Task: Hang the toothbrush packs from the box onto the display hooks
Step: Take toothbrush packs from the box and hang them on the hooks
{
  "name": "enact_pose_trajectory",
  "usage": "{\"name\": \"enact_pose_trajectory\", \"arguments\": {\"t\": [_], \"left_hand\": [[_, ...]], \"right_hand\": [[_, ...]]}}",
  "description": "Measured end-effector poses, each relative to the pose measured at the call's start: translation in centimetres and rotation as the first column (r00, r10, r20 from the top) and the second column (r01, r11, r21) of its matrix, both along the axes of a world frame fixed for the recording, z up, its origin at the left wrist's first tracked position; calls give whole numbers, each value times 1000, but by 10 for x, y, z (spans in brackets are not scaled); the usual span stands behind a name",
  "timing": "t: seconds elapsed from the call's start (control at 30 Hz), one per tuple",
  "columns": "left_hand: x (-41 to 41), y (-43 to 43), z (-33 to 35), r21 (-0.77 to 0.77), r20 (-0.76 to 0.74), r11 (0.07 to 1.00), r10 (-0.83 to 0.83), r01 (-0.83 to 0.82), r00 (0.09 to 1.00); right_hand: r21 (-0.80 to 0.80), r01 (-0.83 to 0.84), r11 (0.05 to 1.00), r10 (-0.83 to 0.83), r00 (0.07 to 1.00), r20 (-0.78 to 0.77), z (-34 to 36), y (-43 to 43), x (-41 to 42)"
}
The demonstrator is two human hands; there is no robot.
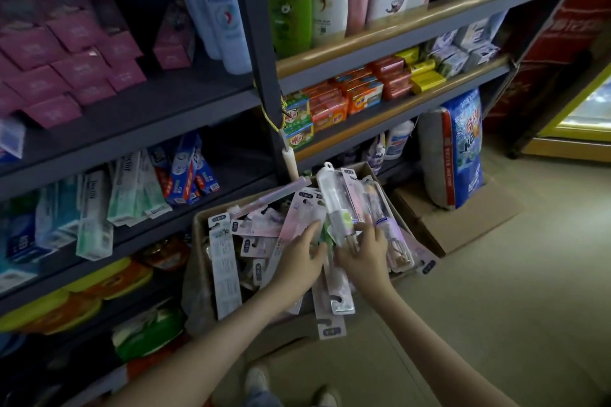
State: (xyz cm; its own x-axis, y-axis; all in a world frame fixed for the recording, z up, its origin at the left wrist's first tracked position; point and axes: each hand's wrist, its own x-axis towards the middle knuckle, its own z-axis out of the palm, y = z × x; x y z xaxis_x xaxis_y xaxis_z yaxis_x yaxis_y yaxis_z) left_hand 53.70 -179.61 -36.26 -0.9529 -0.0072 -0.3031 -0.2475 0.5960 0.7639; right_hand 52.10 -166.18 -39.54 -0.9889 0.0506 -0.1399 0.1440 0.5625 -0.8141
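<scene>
Both hands are down in the cardboard box [198, 225] on the floor beside the shelving [264, 76], which brims with toothbrush packs [224, 261]. The left hand [299, 263] lies flat, fingers spread, on the pink packs, gripping nothing. The right hand [363, 249] has its fingers around the foot of a white-and-green pack [334, 205] that stands tilted above the heap.
</scene>
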Motion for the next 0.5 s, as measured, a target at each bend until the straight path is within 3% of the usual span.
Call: {"name": "enact_pose_trajectory", "arguments": {"t": [0.1, 0.2, 0.3, 0.4, 0.5], "left_hand": [[-9, 14, 2, 236, 71, 959, 147, -159, 987], [-15, 20, 4, 333, 134, 888, 287, -316, 948], [-17, 17, 2, 327, 179, 867, 332, -375, 926], [-14, 12, 0, 387, 241, 821, 350, -420, 905], [-8, 9, -1, 435, 296, 773, 362, -462, 884]], "right_hand": [[26, -76, 997, 79, 979, -188, -1, -6, 12], [75, -218, 973, 231, 914, -334, -1, -2, 14], [80, -337, 938, 346, 906, -243, 4, 21, 4], [300, -79, 951, 137, 975, -175, -3, 48, -15], [534, 93, 840, -62, 995, -76, -13, 61, -32]]}}
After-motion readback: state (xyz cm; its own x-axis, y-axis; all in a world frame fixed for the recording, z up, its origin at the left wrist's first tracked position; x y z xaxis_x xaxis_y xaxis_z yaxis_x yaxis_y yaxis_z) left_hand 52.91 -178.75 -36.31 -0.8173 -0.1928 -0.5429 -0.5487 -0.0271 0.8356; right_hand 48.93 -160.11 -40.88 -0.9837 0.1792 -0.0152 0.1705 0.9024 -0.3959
